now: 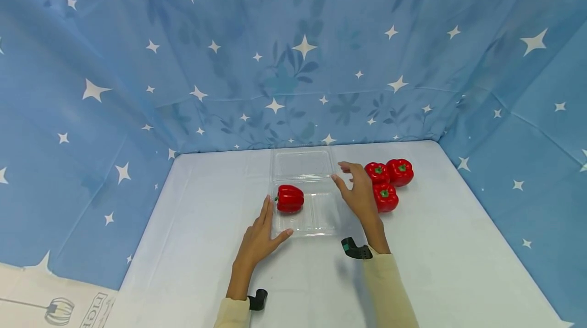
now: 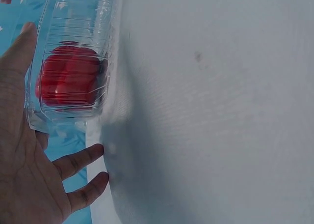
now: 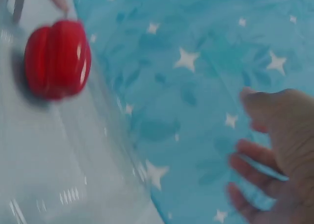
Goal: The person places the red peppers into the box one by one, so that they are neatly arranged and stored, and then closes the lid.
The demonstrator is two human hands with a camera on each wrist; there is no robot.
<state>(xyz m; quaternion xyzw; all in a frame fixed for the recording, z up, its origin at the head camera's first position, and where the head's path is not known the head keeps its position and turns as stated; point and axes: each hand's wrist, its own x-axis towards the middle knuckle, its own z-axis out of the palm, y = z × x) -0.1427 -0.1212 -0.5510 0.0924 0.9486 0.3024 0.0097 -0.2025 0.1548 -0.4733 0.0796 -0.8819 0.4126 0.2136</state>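
Note:
A red bell pepper (image 1: 290, 198) lies on its side in the left part of a clear plastic clamshell container (image 1: 322, 213), its green stem pointing left. The container's lid (image 1: 302, 163) is folded back, away from me. My left hand (image 1: 258, 240) is at the container's left side and front corner with fingers extended and thumb spread; the left wrist view shows the pepper (image 2: 71, 76) through the clear wall. Above the table, right of the container, my right hand (image 1: 358, 193) holds nothing, its fingers loosely bent and thumb apart. The right wrist view is blurred.
Three more red bell peppers stand in a cluster just right of my right hand: one at the back left (image 1: 377, 171), one at the back right (image 1: 400, 172) and one in front (image 1: 386, 198). A white-covered table (image 1: 206, 206) meets blue star-patterned curtains (image 1: 302, 78) at the back and sides.

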